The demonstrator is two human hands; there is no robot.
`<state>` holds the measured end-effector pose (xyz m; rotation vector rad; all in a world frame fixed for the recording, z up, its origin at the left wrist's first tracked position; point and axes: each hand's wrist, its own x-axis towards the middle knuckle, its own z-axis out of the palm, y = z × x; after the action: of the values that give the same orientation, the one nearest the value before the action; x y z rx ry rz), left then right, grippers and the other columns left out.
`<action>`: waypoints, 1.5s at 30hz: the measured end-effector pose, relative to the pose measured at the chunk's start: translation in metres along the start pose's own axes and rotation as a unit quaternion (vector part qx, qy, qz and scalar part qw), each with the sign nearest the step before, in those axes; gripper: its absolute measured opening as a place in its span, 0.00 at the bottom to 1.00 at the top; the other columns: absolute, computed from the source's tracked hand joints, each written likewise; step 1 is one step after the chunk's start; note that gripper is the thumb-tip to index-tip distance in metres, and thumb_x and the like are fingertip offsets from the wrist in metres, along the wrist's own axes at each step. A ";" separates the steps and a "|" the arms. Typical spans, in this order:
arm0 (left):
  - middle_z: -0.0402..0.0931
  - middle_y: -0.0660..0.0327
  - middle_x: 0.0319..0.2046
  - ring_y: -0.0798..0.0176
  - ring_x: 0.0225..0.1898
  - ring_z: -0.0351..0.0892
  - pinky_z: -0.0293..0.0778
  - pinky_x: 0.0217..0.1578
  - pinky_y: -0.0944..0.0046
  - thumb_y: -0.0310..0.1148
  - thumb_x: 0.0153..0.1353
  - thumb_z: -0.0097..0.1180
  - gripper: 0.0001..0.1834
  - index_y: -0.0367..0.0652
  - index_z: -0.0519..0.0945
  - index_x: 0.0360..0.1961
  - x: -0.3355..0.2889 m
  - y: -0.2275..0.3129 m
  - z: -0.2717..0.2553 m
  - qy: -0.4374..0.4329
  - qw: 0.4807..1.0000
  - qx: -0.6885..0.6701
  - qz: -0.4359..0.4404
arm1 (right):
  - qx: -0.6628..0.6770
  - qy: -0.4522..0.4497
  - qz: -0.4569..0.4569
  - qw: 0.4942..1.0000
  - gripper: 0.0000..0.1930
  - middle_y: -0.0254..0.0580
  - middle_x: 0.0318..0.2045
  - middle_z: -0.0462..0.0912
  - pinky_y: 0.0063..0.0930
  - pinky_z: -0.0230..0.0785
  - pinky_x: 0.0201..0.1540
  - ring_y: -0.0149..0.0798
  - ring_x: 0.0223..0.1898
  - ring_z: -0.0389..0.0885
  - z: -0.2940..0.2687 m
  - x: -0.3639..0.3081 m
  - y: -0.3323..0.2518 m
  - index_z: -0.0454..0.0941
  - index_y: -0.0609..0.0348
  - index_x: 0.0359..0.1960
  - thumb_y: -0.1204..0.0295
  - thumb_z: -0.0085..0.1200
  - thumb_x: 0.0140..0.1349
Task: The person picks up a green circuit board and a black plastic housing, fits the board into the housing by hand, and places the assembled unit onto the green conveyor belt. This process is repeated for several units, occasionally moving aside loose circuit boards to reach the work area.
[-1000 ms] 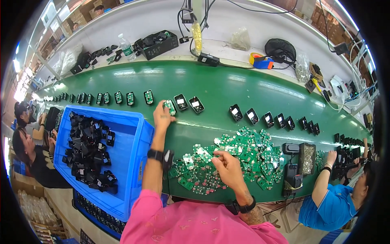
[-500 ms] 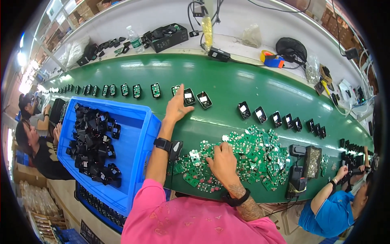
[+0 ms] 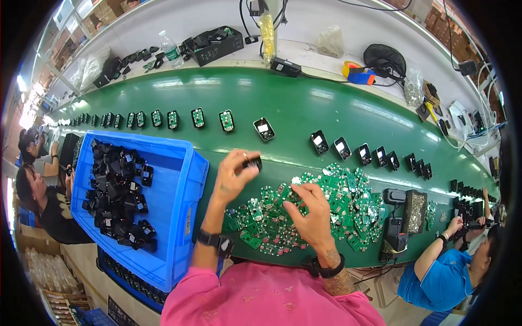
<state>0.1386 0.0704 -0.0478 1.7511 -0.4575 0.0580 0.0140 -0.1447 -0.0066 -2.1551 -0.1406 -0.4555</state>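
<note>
I hold a small black case point(image 3: 255, 162) raised above the green tabletop point(image 3: 293, 103), nearer its near edge than its far edge and just beyond the right side of the blue bin point(image 3: 194, 187). The case is tilted, and my fingers hide much of it, so its inside cannot be inspected. I judge it light, stiff and rather smooth, likely plastic; the outer side walls are the sound place to grip, clear of whatever sits within. My left hand point(image 3: 231, 176) has it pinched between thumb and fingertips, knuckles up, wrist bent slightly, forearm rising from the near edge beside the bin. My right hand point(image 3: 312, 217) is over the boards point(image 3: 353, 209) heaped toward the near edge, palm down, fingers curled, thumb and forefinger apart with a narrow gap; no board is seen gripped, and I cannot tell whether the tips touch one. I judge the boards thin, rigid and fragile, best taken by their edges. Beyond my hands, an unfilled case point(image 3: 264, 130) stands alone toward the far edge; left of it, a filled case point(image 3: 227, 120) heads a line running toward the tabletop's left end. The bin holds a pile of black parts point(image 3: 117, 195).
</note>
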 end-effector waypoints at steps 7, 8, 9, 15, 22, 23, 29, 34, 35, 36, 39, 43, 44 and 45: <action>0.76 0.56 0.40 0.59 0.40 0.79 0.74 0.40 0.63 0.31 0.48 0.66 0.21 0.36 0.84 0.45 -0.049 0.048 0.022 -0.131 0.991 0.019 0.009 | 0.060 -0.045 -0.068 0.995 0.24 0.43 0.45 0.76 0.28 0.75 0.40 0.39 0.41 0.80 -0.013 0.009 -0.027 0.82 0.58 0.52 0.79 0.68 0.51; 0.77 0.55 0.40 0.56 0.40 0.79 0.74 0.43 0.62 0.32 0.47 0.67 0.20 0.36 0.84 0.43 -0.050 0.050 0.023 -0.139 0.990 0.022 -0.005 | 0.064 -0.051 -0.059 0.995 0.24 0.43 0.45 0.76 0.29 0.75 0.41 0.38 0.41 0.80 -0.012 0.008 -0.026 0.82 0.58 0.52 0.79 0.68 0.50; 0.77 0.55 0.40 0.56 0.40 0.79 0.74 0.43 0.62 0.32 0.47 0.67 0.20 0.36 0.84 0.43 -0.052 0.050 0.024 -0.142 0.990 0.022 -0.005 | 0.064 -0.050 -0.057 0.995 0.24 0.43 0.45 0.76 0.29 0.75 0.41 0.38 0.41 0.80 -0.013 0.007 -0.026 0.82 0.58 0.52 0.79 0.68 0.50; 0.77 0.51 0.43 0.54 0.42 0.80 0.76 0.44 0.59 0.36 0.44 0.70 0.32 0.36 0.79 0.54 -0.051 0.066 0.028 -0.150 0.987 0.045 0.025 | 0.073 -0.069 -0.035 0.994 0.22 0.42 0.44 0.76 0.29 0.74 0.43 0.39 0.40 0.79 -0.012 0.004 -0.020 0.83 0.58 0.51 0.78 0.69 0.50; 0.77 0.54 0.50 0.61 0.48 0.81 0.77 0.49 0.62 0.30 0.40 0.74 0.40 0.35 0.74 0.58 -0.058 0.061 0.031 -0.139 0.989 0.021 -0.051 | 0.054 -0.100 -0.022 0.993 0.22 0.41 0.44 0.75 0.29 0.74 0.42 0.37 0.40 0.78 -0.015 -0.001 -0.014 0.83 0.58 0.51 0.77 0.68 0.51; 0.76 0.55 0.51 0.63 0.48 0.81 0.78 0.48 0.62 0.28 0.40 0.74 0.41 0.36 0.73 0.59 -0.059 0.059 0.030 -0.163 0.983 0.001 -0.079 | 0.060 -0.100 -0.010 0.993 0.22 0.40 0.44 0.75 0.28 0.73 0.41 0.36 0.40 0.78 -0.015 -0.001 -0.013 0.83 0.58 0.51 0.77 0.68 0.51; 0.75 0.55 0.50 0.67 0.43 0.81 0.80 0.36 0.69 0.21 0.49 0.67 0.41 0.40 0.65 0.66 -0.068 0.065 0.050 -0.105 0.927 -0.302 -0.194 | 0.113 -0.142 0.082 0.980 0.21 0.38 0.44 0.74 0.23 0.70 0.36 0.32 0.39 0.76 -0.020 0.001 -0.009 0.84 0.56 0.51 0.77 0.67 0.52; 0.78 0.57 0.46 0.70 0.34 0.80 0.77 0.31 0.71 0.20 0.60 0.57 0.34 0.42 0.63 0.68 -0.069 0.062 0.048 -0.115 0.914 -0.307 -0.239 | 0.064 -0.098 0.016 0.993 0.21 0.39 0.43 0.74 0.23 0.69 0.35 0.33 0.37 0.75 -0.016 -0.001 -0.008 0.85 0.55 0.51 0.77 0.67 0.52; 0.79 0.57 0.44 0.70 0.33 0.80 0.77 0.30 0.71 0.20 0.62 0.55 0.33 0.43 0.63 0.69 -0.069 0.061 0.048 -0.112 0.912 -0.302 -0.255 | 0.026 -0.060 -0.025 0.998 0.21 0.39 0.42 0.75 0.24 0.69 0.35 0.34 0.37 0.76 -0.014 -0.002 -0.009 0.85 0.54 0.51 0.77 0.67 0.51; 0.79 0.57 0.44 0.70 0.33 0.80 0.77 0.30 0.71 0.20 0.62 0.55 0.33 0.43 0.63 0.69 -0.069 0.061 0.048 -0.112 0.912 -0.302 -0.255 | 0.026 -0.060 -0.026 0.998 0.21 0.39 0.42 0.75 0.24 0.69 0.35 0.34 0.37 0.76 -0.013 -0.004 -0.011 0.85 0.54 0.51 0.77 0.67 0.51; 0.80 0.58 0.41 0.71 0.31 0.79 0.77 0.29 0.71 0.20 0.63 0.53 0.31 0.43 0.64 0.69 -0.069 0.062 0.049 -0.112 0.926 -0.272 -0.239 | 0.050 -0.041 -0.050 0.997 0.19 0.37 0.38 0.76 0.28 0.69 0.37 0.36 0.35 0.76 -0.013 -0.006 -0.013 0.86 0.54 0.47 0.78 0.67 0.51; 0.79 0.57 0.42 0.71 0.31 0.80 0.78 0.29 0.72 0.19 0.63 0.52 0.30 0.42 0.65 0.68 -0.070 0.066 0.050 -0.134 0.929 -0.256 -0.230 | 0.019 -0.085 -0.113 0.990 0.12 0.37 0.33 0.77 0.33 0.70 0.37 0.40 0.35 0.76 -0.011 -0.001 -0.008 0.86 0.56 0.40 0.78 0.65 0.53; 0.79 0.57 0.42 0.72 0.31 0.80 0.78 0.30 0.72 0.19 0.63 0.52 0.30 0.43 0.65 0.68 -0.070 0.068 0.051 -0.139 0.929 -0.253 -0.233 | 0.024 -0.085 -0.118 0.989 0.09 0.38 0.32 0.77 0.34 0.70 0.37 0.42 0.35 0.76 -0.011 -0.001 -0.006 0.86 0.57 0.39 0.78 0.64 0.56; 0.79 0.57 0.42 0.72 0.31 0.80 0.78 0.30 0.72 0.19 0.63 0.52 0.30 0.43 0.65 0.68 -0.069 0.069 0.052 -0.138 0.929 -0.254 -0.232 | 0.023 -0.085 -0.119 0.989 0.09 0.38 0.32 0.77 0.34 0.70 0.37 0.42 0.35 0.76 -0.011 -0.001 -0.006 0.86 0.57 0.39 0.78 0.64 0.56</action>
<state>0.0410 0.0285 -0.0155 1.3131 -0.2181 -0.6030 0.0088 -0.1500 0.0032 -2.1389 -0.5032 -0.3979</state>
